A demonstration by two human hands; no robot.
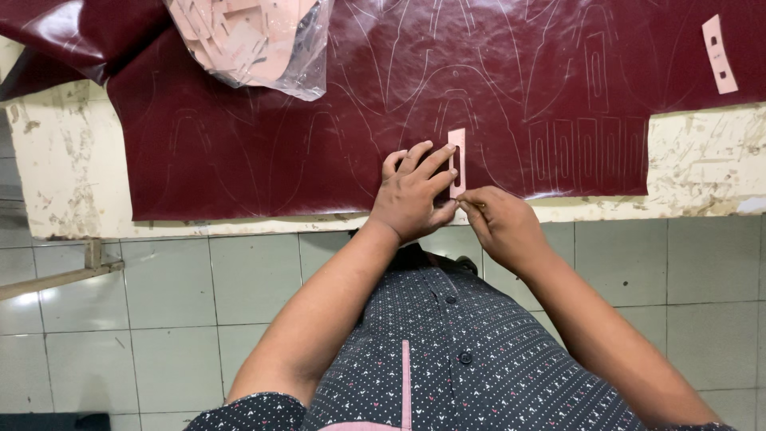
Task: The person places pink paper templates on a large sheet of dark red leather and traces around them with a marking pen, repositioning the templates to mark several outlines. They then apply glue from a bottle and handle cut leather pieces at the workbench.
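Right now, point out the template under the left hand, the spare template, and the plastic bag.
Template [457,137]: head view, its upper end above the fingers.
Spare template [720,56]: head view, its middle, top right on the leather.
Plastic bag [307,56]: head view, its clear right side.

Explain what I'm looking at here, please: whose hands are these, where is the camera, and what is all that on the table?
There is no machine here: a person works with two bare hands, and the one picture comes from a camera on their head, looking down past their dotted dark shirt to a worn pale table and a tiled floor. A sheet of glossy dark red leather lies across the table, covered with thin traced outlines. The left hand presses a small pink template, narrow with a slot, flat on the sheet. The right hand pinches a thin marking tool at the template's lower end; I cannot tell what kind. A clear plastic bag of similar pink pieces sits at the top, and one more pink piece lies far right.
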